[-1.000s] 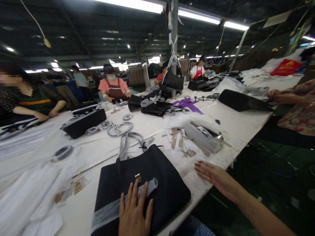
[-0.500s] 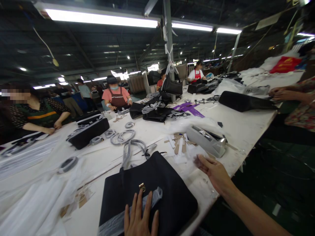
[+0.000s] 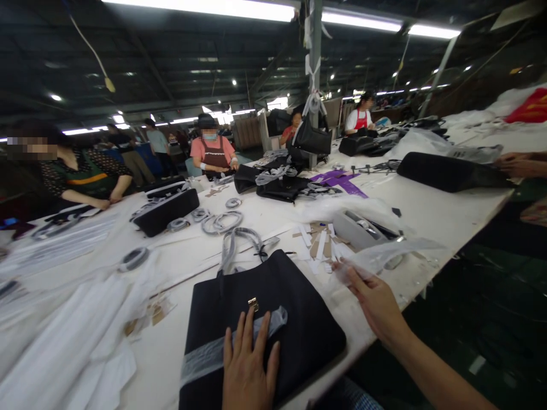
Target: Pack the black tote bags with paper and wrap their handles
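Note:
A black handbag [image 3: 299,319] lies flat on the table in front of me, its wrapped handles [image 3: 231,247] pointing away. My left hand [image 3: 250,359] rests on it with fingers spread, just below the gold clasp [image 3: 253,304]. Under those fingers runs a strip of clear plastic wrap [image 3: 205,356] across the bag's front. To the right of the bag, my right hand [image 3: 371,299] pinches a thin sheet of clear plastic film [image 3: 384,253], which trails off to the right in front of the grey tape dispenser [image 3: 356,228].
White sheeting [image 3: 72,336] is piled at left. Coiled wrapped straps [image 3: 222,222] and another black bag [image 3: 168,213] lie beyond. Paper strips [image 3: 320,245] sit by the dispenser. Co-workers sit around the table; one hand [image 3: 519,165] touches a black bag [image 3: 448,171] at right.
My view has shifted slightly. The film in my right hand has spread out to the right and now shows as a longer sheet. My left hand stays on the handbag.

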A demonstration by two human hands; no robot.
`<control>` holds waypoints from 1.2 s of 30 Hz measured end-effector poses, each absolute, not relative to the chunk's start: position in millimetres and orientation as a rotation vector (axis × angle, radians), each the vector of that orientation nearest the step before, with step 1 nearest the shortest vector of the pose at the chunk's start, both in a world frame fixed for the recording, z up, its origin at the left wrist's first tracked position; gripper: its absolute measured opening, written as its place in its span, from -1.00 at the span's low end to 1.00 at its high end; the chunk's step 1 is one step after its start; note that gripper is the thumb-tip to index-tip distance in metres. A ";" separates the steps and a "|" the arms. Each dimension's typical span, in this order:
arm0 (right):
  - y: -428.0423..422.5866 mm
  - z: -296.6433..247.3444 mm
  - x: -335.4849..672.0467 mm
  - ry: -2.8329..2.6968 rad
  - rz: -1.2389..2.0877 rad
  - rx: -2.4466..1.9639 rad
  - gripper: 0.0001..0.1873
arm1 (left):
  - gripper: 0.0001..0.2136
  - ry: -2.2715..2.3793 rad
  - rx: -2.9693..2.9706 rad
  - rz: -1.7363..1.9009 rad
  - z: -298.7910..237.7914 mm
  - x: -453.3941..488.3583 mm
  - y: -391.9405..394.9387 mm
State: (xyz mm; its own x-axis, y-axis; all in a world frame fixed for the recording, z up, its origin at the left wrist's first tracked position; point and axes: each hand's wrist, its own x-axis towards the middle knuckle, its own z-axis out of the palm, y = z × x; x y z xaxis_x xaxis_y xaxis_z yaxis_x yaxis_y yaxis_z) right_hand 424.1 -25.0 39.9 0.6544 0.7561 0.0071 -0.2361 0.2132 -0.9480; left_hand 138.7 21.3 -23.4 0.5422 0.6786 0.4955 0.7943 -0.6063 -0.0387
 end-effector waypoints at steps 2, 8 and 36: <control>-19.8 42.4 414.8 -0.553 0.635 -1.145 -0.60 | -0.47 -1.280 -2.552 -0.628 -14.9 140.6 16.0; -1.6 55.7 359.0 -1.121 0.322 -1.460 -0.64 | -0.50 -1.420 -2.675 -0.645 -1.1 144.5 9.4; 12.6 -18.8 309.0 -2.502 -0.270 -1.187 -0.36 | -0.46 -2.349 -2.524 -2.276 33.2 109.3 5.1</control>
State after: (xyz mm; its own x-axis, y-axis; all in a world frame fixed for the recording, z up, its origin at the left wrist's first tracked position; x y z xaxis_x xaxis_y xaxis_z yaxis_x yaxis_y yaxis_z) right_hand 309.0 12.6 -18.8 -0.5838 0.7086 0.3964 0.7768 0.6295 0.0187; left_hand 109.3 5.1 33.2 0.0292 0.9985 0.0459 0.0773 -0.0481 0.9959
